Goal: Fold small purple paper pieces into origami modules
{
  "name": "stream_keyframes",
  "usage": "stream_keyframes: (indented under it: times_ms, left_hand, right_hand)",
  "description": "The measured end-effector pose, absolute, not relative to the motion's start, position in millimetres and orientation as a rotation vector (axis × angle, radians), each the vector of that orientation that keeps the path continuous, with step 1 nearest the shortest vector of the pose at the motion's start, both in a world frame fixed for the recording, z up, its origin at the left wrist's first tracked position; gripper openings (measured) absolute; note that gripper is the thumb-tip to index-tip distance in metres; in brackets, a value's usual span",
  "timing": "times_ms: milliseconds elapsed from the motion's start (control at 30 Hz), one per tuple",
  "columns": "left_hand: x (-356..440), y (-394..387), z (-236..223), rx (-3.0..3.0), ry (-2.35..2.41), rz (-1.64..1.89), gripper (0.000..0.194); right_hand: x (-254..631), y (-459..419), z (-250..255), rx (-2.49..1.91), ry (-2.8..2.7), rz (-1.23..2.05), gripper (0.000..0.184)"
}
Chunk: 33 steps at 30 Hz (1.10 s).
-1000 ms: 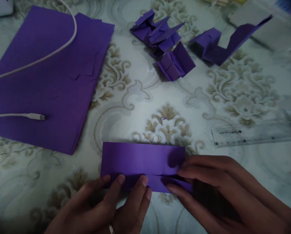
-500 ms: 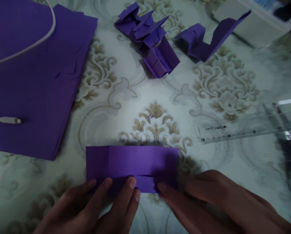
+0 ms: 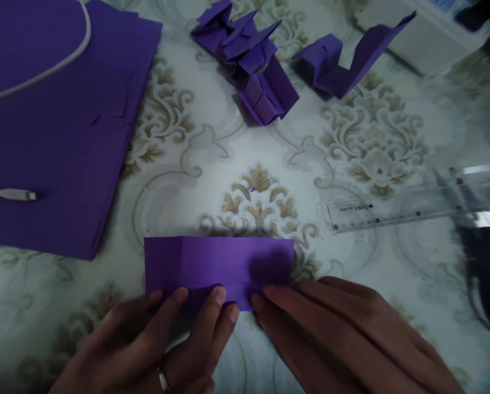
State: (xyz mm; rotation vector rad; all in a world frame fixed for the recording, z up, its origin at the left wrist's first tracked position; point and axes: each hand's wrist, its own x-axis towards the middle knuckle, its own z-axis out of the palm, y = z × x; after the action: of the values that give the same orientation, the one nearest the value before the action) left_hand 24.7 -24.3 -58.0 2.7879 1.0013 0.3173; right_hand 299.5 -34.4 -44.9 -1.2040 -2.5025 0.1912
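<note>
A long purple paper strip (image 3: 218, 260) with crease lines lies crosswise before me on the patterned cloth. My left hand (image 3: 155, 334) pins its lower left part, the fingertips bent down onto the paper with gaps between them; a ring shows on one finger. At the lower right of the strip, my right hand (image 3: 335, 328) has its fingers close together and the tips pressed on the paper's near edge. A narrow fold runs along that edge, partly covered by the fingers. Both palms face the table, and their undersides are hidden.
A stack of purple sheets (image 3: 64, 142) lies left, crossed by a white cable (image 3: 15, 194). Purple folded paper pieces (image 3: 249, 60) and a single bent one (image 3: 335, 63) stand behind. A clear ruler (image 3: 396, 208), blurred black-handled scissors (image 3: 489, 273) and a white box (image 3: 409, 38) are right.
My right hand has moved left and its fingers have come together at the strip's near edge. The fold there now looks flatter. The whole view has shifted slightly.
</note>
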Motion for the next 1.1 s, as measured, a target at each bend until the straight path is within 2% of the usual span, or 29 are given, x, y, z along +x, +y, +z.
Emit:
stream_keyframes:
  times_ms: [200,367,733,1100]
  left_hand:
    - [25,-25,-55,2.744,1.022,0.337,0.038]
    - [26,-22,-51,2.693,1.028,0.38,0.035]
    - [15,-14,-36,2.734,0.893,0.404,0.031]
    - [-3,-14,-32,2.754,0.925,0.403,0.027]
  right_hand:
    - [290,-44,-45,-1.13,-2.612,0.405,0.04]
    - [295,-43,-42,-1.084,-2.63,0.458,0.037]
    - [284,-30,-38,-0.994,-2.794,0.132,0.051]
    - [279,-24,-30,-0.999,-2.781,0.187,0.041]
